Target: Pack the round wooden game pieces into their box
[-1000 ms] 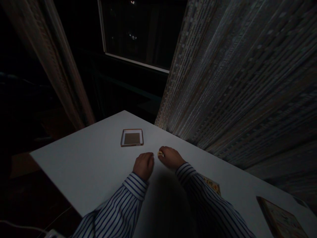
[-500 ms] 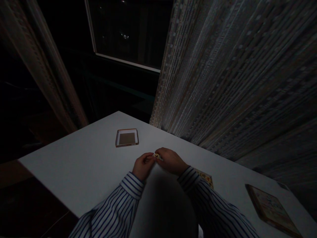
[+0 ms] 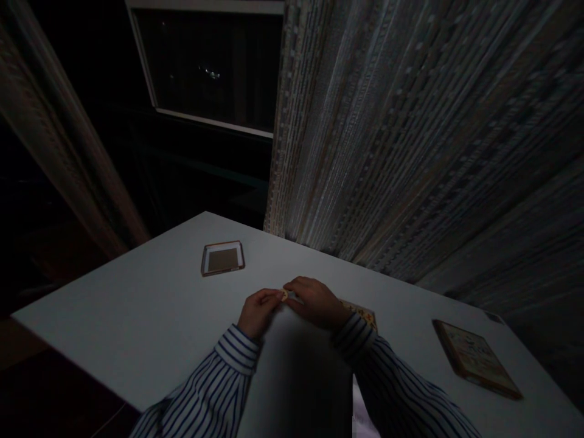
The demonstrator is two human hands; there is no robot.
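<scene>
Both my hands meet over the white table [image 3: 137,316], just above its surface. A small pale piece [image 3: 284,294] with dark marks sits between their fingertips. My left hand [image 3: 256,311] pinches it from the left with curled fingers. My right hand [image 3: 314,301] grips it from the right, fingers closed. Both arms wear blue-and-white striped sleeves. A square wooden-framed tray [image 3: 222,258] with a brown inside lies beyond my left hand.
A patterned flat piece [image 3: 362,315] lies partly hidden behind my right wrist. A brown-framed board [image 3: 474,359] rests at the table's right side. A heavy curtain [image 3: 410,134] hangs close behind the table. A dark window [image 3: 205,67] is at the back.
My hands, apart a second ago with the piece in the right one, have come together on it. The view has shifted so the table objects sit further left.
</scene>
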